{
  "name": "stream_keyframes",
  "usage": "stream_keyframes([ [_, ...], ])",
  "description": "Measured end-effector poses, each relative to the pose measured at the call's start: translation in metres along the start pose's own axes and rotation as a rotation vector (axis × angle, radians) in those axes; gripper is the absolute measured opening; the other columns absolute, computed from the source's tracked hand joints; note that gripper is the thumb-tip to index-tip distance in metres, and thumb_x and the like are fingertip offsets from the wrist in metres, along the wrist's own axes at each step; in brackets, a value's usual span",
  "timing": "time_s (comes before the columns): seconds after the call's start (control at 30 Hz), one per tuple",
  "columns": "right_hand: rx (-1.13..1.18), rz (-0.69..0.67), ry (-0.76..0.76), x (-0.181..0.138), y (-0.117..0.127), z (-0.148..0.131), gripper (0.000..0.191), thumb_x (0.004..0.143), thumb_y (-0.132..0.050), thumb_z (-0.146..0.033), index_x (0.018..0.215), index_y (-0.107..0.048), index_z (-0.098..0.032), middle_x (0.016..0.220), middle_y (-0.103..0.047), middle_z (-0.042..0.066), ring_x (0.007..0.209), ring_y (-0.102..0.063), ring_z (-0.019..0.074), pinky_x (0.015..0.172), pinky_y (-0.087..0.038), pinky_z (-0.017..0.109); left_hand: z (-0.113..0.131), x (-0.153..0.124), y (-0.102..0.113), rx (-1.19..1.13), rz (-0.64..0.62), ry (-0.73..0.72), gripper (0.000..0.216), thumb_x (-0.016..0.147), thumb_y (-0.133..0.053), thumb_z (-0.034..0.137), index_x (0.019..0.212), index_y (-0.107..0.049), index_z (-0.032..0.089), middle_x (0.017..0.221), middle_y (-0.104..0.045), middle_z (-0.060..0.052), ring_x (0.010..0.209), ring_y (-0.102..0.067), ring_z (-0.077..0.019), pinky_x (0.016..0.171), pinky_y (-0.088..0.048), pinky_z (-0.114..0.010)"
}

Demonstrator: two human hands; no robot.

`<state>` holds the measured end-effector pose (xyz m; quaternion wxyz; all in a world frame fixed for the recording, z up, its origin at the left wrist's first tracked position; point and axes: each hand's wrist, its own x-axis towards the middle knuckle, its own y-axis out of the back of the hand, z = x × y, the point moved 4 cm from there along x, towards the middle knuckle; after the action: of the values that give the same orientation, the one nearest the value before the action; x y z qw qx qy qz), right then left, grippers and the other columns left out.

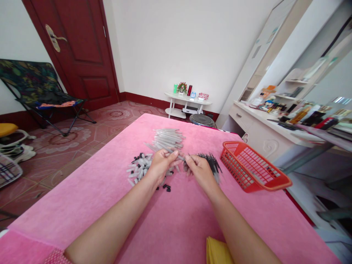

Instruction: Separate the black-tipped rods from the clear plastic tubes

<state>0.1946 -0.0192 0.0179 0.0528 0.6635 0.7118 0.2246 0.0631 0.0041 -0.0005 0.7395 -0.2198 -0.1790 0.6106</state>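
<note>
Over the middle of the pink-covered table, my left hand (162, 162) is closed on a slim grey pen barrel (180, 157). The fingers of my right hand (199, 167) pinch at the barrel's right end; blur hides whether a thinner part is there too. Beyond my left hand lies a pile of translucent pen barrels (168, 138). Small white and black pen caps (139, 169) are heaped at the left of that hand, partly behind the wrist. Dark thin pen refills (212, 163) lie bunched just right of my right hand, which covers some of them.
A red plastic basket (233, 174) stands at the table's right edge. Folded yellow cloth (217, 251) lies by my right forearm. Beyond the pink table cover (176, 216) are a round dark stool (202, 119), a white low stand (187, 98), a folding chair (35, 88) and a crowded dresser (264, 117).
</note>
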Motion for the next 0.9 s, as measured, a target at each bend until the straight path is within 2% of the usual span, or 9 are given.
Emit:
stream_keyframes([
  [0.1, 0.077, -0.023, -0.025, 0.000, -0.003, 0.000, 0.040, 0.081, -0.050, -0.048, 0.057, -0.055, -0.017, 0.051, -0.056, 0.000, 0.042, -0.050, 0.0112, 0.042, -0.041, 0.022, 0.003, -0.001, -0.001, 0.008, 0.014, 0.001, 0.032, 0.061, -0.078, 0.028, 0.080, -0.060, 0.008, 0.080, -0.070, -0.009, 0.069, -0.066, -0.0158, 0.063, -0.054, -0.025],
  [0.23, 0.156, -0.044, -0.112, 0.000, -0.006, 0.003, 0.045, 0.082, -0.044, -0.053, 0.057, -0.054, -0.017, 0.046, -0.054, 0.000, 0.036, -0.047, 0.0109, 0.037, -0.038, 0.022, 0.004, -0.001, -0.001, 0.010, 0.016, 0.017, 0.034, 0.059, -0.079, 0.028, 0.079, -0.060, 0.008, 0.077, -0.069, -0.009, 0.070, -0.066, -0.0166, 0.067, -0.055, -0.028],
  [0.33, 0.108, 0.010, -0.044, 0.000, -0.004, -0.001, 0.035, 0.077, -0.055, -0.047, 0.060, -0.055, -0.017, 0.050, -0.056, -0.001, 0.040, -0.049, 0.0100, 0.040, -0.040, 0.021, 0.003, 0.000, 0.000, 0.006, 0.031, -0.003, 0.035, 0.059, -0.079, 0.029, 0.080, -0.059, 0.009, 0.079, -0.069, -0.008, 0.074, -0.066, -0.0173, 0.070, -0.055, -0.030],
  [0.4, 0.126, -0.006, -0.033, 0.000, -0.005, -0.001, 0.034, 0.075, -0.057, -0.046, 0.059, -0.055, -0.017, 0.050, -0.056, -0.001, 0.040, -0.049, 0.0097, 0.040, -0.040, 0.021, 0.003, 0.000, 0.000, 0.014, 0.032, -0.005, 0.036, 0.059, -0.079, 0.030, 0.081, -0.059, 0.010, 0.080, -0.069, -0.008, 0.075, -0.066, -0.0176, 0.072, -0.055, -0.031],
  [0.57, 0.269, -0.093, -0.164, 0.001, -0.012, 0.016, 0.051, 0.083, -0.039, -0.058, 0.062, -0.059, -0.015, 0.053, -0.061, 0.005, 0.038, -0.052, 0.0133, 0.038, -0.040, 0.024, 0.003, 0.001, 0.002, 0.047, 0.006, -0.022, 0.036, 0.061, -0.076, 0.030, 0.087, -0.058, 0.011, 0.080, -0.068, -0.007, 0.069, -0.065, -0.0156, 0.066, -0.054, -0.028],
  [0.67, 0.079, -0.026, -0.101, 0.002, -0.011, 0.027, 0.047, 0.086, -0.037, -0.051, 0.070, -0.063, -0.016, 0.060, -0.063, 0.005, 0.049, -0.056, 0.0157, 0.048, -0.044, 0.027, 0.007, 0.001, 0.005, 0.101, 0.025, -0.042, 0.038, 0.068, -0.070, 0.031, 0.099, -0.058, 0.013, 0.077, -0.067, -0.005, 0.062, -0.063, -0.0134, 0.057, -0.051, -0.023],
  [0.77, -0.253, 0.014, 0.097, 0.001, -0.013, 0.030, 0.018, 0.078, -0.056, -0.030, 0.089, -0.066, -0.019, 0.084, -0.066, 0.004, 0.073, -0.059, 0.0170, 0.069, -0.046, 0.030, 0.010, 0.002, 0.007, 0.120, 0.037, -0.047, 0.038, 0.072, -0.064, 0.033, 0.105, -0.060, 0.014, 0.067, -0.062, -0.001, 0.050, -0.055, -0.0092, 0.046, -0.044, -0.019],
  [0.83, -0.383, -0.009, 0.162, 0.000, -0.018, 0.033, 0.029, 0.072, -0.061, -0.018, 0.101, -0.063, -0.021, 0.096, -0.065, 0.004, 0.081, -0.058, 0.0173, 0.076, -0.044, 0.030, 0.012, 0.003, 0.008, 0.114, 0.029, -0.062, 0.032, 0.073, -0.062, 0.034, 0.098, -0.062, 0.014, 0.060, -0.055, 0.002, 0.043, -0.045, -0.0057, 0.040, -0.036, -0.016],
  [0.9, -0.453, -0.036, 0.179, -0.001, -0.022, 0.035, 0.039, 0.069, -0.060, -0.012, 0.107, -0.061, -0.021, 0.099, -0.063, 0.005, 0.081, -0.056, 0.0170, 0.077, -0.043, 0.030, 0.012, 0.004, 0.008, 0.127, 0.013, -0.078, 0.025, 0.073, -0.062, 0.034, 0.085, -0.063, 0.012, 0.058, -0.049, 0.003, 0.039, -0.036, -0.0029, 0.036, -0.026, -0.015],
])
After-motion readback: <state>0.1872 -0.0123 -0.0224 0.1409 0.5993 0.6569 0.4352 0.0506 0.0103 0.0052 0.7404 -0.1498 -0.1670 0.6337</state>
